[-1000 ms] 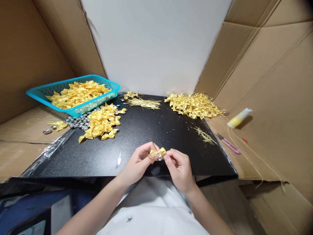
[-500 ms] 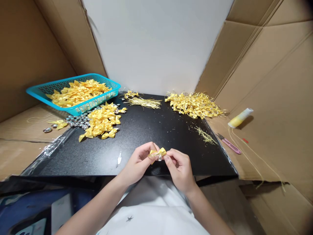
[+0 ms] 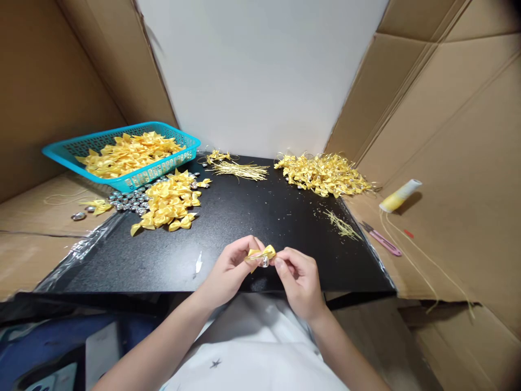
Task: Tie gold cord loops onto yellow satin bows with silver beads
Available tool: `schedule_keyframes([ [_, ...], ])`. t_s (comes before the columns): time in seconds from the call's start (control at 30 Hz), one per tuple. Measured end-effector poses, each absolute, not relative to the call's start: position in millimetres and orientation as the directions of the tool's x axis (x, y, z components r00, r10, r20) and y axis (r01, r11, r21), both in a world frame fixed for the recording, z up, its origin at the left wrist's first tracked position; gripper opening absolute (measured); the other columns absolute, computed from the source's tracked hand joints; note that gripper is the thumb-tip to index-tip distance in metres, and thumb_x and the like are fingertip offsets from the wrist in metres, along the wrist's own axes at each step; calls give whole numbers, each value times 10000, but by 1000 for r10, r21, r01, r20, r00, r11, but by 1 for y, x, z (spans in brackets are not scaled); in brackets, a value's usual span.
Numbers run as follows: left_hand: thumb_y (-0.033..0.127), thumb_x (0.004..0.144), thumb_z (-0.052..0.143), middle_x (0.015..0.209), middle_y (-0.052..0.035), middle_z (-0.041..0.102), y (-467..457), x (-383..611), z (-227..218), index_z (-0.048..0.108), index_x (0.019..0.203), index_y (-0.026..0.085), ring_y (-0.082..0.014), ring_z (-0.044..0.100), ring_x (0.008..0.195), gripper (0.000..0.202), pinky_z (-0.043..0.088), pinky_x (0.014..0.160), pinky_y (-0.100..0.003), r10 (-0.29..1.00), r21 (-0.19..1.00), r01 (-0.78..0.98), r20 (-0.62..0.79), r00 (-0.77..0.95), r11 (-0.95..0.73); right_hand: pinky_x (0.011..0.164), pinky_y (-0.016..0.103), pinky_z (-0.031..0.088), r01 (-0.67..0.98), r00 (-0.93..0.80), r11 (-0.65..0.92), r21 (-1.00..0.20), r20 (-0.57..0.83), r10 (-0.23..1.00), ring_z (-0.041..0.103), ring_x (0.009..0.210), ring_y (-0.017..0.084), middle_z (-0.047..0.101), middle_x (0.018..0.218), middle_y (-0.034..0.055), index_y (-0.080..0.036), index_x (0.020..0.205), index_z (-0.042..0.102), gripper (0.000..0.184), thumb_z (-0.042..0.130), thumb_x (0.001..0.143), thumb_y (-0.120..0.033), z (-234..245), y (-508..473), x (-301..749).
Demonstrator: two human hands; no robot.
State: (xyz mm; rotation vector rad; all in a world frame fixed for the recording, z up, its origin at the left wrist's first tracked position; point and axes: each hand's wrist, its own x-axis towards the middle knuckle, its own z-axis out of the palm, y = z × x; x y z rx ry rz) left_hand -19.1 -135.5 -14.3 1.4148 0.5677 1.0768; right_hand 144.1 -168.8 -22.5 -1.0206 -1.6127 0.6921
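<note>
Just above the table's front edge, my left hand [image 3: 234,269] is closed on a yellow ribbon bow [image 3: 268,251], thumb and fingers pinching its left part. A silver bell-like bead [image 3: 265,262] shows below the bow's middle, and a thin gold cord [image 3: 255,256] lies across the bow. At the bow's right end, my right hand [image 3: 299,277] is closed, with thumb and forefinger pinched together close to the bead. What sits between those right fingertips is too small to make out.
A blue basket [image 3: 122,182] of yellow bows stands back left, beside silver beads [image 3: 129,202] and loose bows [image 3: 171,198]. Cut cords [image 3: 242,171] and a pile of corded bows [image 3: 321,174] lie at the back. Right: cord scraps [image 3: 343,225], a pink cutter [image 3: 385,241], a cord spool [image 3: 401,196].
The bow and bead have shifted very slightly to the left in my fingers. Both hands keep almost the same place and grip.
</note>
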Motion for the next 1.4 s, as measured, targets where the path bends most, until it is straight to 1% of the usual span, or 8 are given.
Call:
schedule_keyframes([
  [0.23,339,904,578,757,-6,562,-134,-19,-15,507,702,157,-118,474,703,281,365,664,-235,856,958,-243,253,452,-155,536,232,303,294,-72,454,-841,454,888,392,560,90,499,634,-25,-158,739,614,216,497,916,-201,-20,-167,143],
  [0.47,343,888,597,749,-6,553,-136,-19,-13,486,682,157,-122,470,712,298,365,671,-234,860,964,-248,202,470,-90,527,238,299,315,-90,464,-828,461,883,387,553,93,481,617,-23,-162,716,594,226,493,912,-209,-20,-167,143],
  [0.73,359,876,607,738,-6,548,-136,-19,-11,491,673,155,-121,466,696,310,364,664,-235,865,969,-230,189,465,-88,525,238,303,320,-90,470,-822,468,879,405,554,95,489,623,-18,-163,705,590,232,493,911,-210,-20,-168,143],
  [0.93,383,863,621,733,-4,534,-136,-18,-12,478,663,157,-122,451,694,334,357,653,-235,874,967,-249,162,459,-48,523,232,318,313,-98,467,-827,461,882,430,562,99,530,641,-8,-163,721,603,225,492,910,-211,-20,-168,143],
  [1.23,393,840,639,714,5,514,-135,-17,-10,456,653,162,-124,444,696,349,353,666,-237,854,974,-226,142,501,-29,525,234,327,325,-86,463,-825,462,883,440,563,104,543,639,-3,-167,713,604,236,489,913,-216,-20,-168,142],
  [1.4,396,854,620,724,-6,520,-135,-18,-12,457,658,163,-129,455,706,346,364,673,-240,859,976,-214,143,491,-40,526,235,322,316,-88,468,-825,466,880,436,567,103,538,645,-4,-167,720,603,230,490,915,-214,-20,-168,142],
])
